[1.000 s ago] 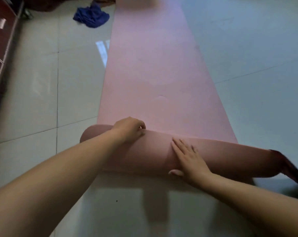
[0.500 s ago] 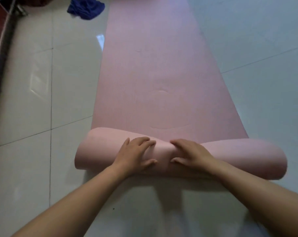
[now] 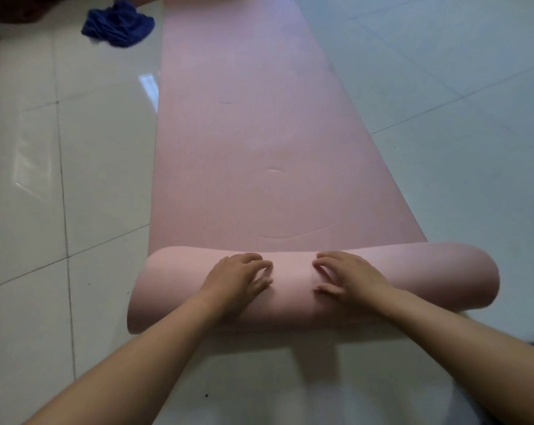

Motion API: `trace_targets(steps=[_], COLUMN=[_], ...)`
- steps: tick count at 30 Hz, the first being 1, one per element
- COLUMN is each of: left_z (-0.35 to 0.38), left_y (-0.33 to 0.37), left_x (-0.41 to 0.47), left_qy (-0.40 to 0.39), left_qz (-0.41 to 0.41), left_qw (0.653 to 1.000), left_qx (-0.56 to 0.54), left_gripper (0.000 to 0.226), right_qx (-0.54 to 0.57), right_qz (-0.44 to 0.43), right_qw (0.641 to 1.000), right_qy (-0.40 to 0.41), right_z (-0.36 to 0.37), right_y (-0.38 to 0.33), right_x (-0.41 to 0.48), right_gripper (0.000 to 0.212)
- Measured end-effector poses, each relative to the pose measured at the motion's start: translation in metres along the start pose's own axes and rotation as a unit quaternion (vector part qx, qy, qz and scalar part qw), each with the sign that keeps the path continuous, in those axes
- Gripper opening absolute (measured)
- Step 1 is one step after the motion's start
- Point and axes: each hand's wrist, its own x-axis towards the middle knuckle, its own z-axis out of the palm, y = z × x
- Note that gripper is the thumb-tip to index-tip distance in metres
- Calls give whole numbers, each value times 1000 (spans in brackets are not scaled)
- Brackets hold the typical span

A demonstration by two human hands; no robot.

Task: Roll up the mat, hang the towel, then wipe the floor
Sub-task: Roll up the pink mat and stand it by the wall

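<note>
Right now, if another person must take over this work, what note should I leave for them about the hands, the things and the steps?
Left hand: presses on top of the roll, near its middle.
Right hand: the same, beside the left, holding nothing else.
Mat: the near end is rolled loosely; most of it lies flat ahead.
Towel: blue, crumpled on the floor to the far left of the mat, not hung.
Done: the first turns of the roll.
Left: finish rolling, hang the towel, wipe the floor.

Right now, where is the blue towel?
In the head view the blue towel lies crumpled on the tiled floor at the top left, just beside the left edge of the unrolled pink mat.
</note>
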Motion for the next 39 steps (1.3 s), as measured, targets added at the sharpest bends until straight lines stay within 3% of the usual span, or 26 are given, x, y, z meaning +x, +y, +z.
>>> trace_targets(steps=[4, 8, 11, 17, 34, 39], left_z=[1, 7, 12, 16, -22, -37], left_y=[8, 8, 8, 12, -23, -31], left_x=[1, -6, -7, -4, -16, 3], left_qy=[-49, -61, -44, -48, -70, -92], left_qz=[33, 44, 50, 47, 58, 41], left_qw=[998, 996, 996, 996, 994, 995], left_qx=[18, 56, 60, 54, 59, -3], left_gripper=[71, 77, 74, 71, 54, 56], right_qx=[23, 25, 9, -36, 112, 93], right_qz=[1, -6, -25, -54, -28, 32], right_qw=[1000, 1000, 999, 998, 993, 992], right_qy=[6, 3, 25, -26, -39, -80], right_z=[3, 9, 14, 20, 13, -18], right_y=[2, 5, 1, 1, -37, -48], right_x=[2, 1, -2, -6, 13, 35], right_gripper=[55, 52, 48, 78, 47, 55])
